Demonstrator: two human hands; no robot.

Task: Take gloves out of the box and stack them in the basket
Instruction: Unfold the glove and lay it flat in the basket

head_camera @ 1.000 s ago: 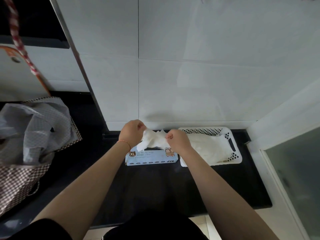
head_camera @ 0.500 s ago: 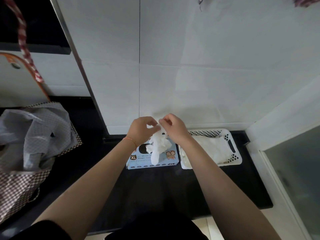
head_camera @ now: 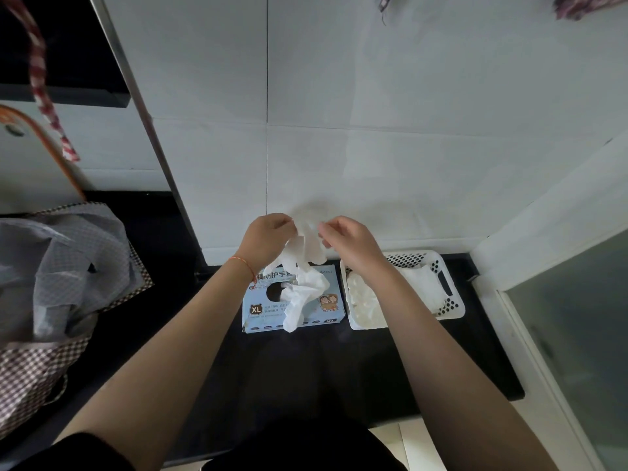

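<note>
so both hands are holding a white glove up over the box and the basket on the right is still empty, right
Not quite: the basket is not empty. The head view shows white gloves already lying in it. The rest stands: the left hand and right hand hold a white glove above the box.

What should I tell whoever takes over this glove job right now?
Left hand and right hand: both pinch one white glove, raised above the blue XL glove box; its lower end hangs in front of the box.
White basket: right of the box on the black counter, already holding a pile of gloves.
Left: lay this glove on the pile, then keep pulling more.
</note>
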